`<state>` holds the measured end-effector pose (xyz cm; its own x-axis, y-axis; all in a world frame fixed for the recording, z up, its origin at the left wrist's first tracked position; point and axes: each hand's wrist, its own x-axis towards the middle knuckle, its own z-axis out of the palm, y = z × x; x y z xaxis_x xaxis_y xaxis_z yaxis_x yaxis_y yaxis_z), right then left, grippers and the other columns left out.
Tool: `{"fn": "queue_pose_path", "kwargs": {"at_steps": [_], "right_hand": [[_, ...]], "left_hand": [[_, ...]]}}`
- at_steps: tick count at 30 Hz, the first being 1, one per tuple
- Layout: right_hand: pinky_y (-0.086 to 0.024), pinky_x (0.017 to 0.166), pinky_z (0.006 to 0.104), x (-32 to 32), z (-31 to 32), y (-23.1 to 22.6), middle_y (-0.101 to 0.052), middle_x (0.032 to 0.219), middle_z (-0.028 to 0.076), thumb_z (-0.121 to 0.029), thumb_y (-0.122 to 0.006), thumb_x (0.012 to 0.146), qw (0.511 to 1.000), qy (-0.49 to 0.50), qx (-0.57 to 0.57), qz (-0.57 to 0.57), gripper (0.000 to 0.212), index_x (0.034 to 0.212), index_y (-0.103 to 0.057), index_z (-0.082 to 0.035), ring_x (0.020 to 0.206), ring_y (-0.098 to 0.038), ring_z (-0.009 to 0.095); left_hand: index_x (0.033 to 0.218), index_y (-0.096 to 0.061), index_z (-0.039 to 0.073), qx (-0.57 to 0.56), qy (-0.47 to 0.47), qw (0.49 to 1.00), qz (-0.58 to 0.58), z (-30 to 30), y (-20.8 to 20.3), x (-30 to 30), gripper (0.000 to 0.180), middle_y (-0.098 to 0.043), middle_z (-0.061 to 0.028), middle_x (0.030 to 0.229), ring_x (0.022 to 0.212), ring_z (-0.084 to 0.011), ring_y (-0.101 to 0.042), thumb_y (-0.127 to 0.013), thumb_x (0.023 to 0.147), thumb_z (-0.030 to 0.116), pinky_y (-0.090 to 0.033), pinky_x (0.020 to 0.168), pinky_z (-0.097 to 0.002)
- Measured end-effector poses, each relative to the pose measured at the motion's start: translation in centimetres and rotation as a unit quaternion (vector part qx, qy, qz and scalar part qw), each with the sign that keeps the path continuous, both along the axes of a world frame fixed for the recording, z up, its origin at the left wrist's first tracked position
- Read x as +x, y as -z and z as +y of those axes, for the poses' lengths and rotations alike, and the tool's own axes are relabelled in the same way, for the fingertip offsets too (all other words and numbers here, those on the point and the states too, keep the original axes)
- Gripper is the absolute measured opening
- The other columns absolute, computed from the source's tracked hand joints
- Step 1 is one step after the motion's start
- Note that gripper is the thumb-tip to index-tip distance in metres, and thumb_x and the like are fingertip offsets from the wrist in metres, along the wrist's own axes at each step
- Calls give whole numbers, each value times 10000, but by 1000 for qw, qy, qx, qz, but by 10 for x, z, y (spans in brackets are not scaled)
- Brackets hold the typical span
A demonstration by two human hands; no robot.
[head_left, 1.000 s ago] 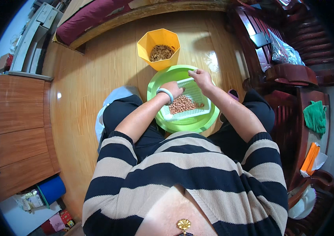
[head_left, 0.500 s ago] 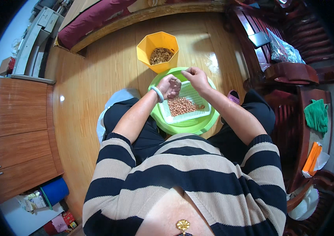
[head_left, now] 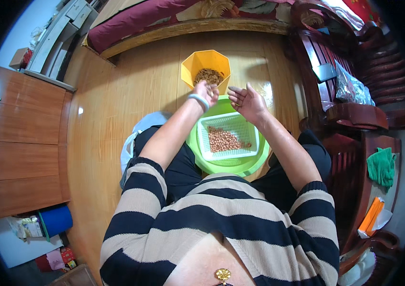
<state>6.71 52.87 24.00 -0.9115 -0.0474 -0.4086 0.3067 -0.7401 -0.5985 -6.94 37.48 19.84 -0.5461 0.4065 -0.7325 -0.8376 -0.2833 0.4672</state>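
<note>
So both hands have lifted up out of the white basket (head_left: pixel 229 139) since a moment ago, when they were down in the peanuts (head_left: pixel 224 141). Now the left hand (head_left: pixel 206 93) hovers right over the edge of the yellow bin (head_left: pixel 206 64), grip loosely curled, and I can't tell if anything's in it. The right hand (head_left: pixel 244 99) is beside it, palm up and fingers apart, nothing clearly held. The basket sits inside the green bowl (head_left: pixel 245 164) on the person's lap, with the peanuts in a low pile. Looks like shells or rejects are going into the yellow bin with the brown scraps (head_left: pixel 208 76).
</note>
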Motion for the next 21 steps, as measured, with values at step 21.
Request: {"fn": "queue_pose_path", "kwargs": {"at_steps": [21], "right_hand": [[-453, 682, 236, 17, 5, 48, -598, 892, 15, -342, -508, 914, 991, -45, -13, -128, 367, 1096, -577, -31, 766, -556, 110]], "left_hand": [[778, -576, 52, -230, 128, 924, 278, -333, -83, 105, 264, -613, -66, 706, 720, -135, -614, -468, 931, 238, -504, 635, -267]]}}
